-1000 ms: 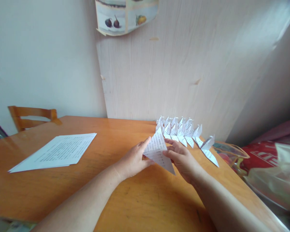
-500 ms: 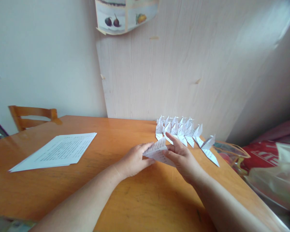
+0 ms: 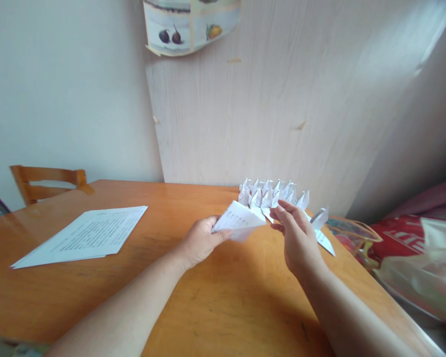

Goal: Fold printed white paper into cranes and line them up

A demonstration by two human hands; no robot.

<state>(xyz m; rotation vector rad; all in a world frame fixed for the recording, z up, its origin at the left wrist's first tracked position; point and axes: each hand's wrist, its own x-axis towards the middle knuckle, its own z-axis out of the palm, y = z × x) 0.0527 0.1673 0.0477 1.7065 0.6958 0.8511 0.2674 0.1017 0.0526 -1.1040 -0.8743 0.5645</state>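
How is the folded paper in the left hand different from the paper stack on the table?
The folded paper is creased into layers, while the paper stack has flat sheets.
The folded paper looks smaller; the paper stack spreads wider.
The folded paper is tilted in the left hand, but the paper stack lies on the table.
Both are white with dark printed writing.

Looks like home: wooden table (image 3: 215,302), wooden chair (image 3: 48,174), fruit pictures (image 3: 198,34) on wall panel (image 3: 223,114).
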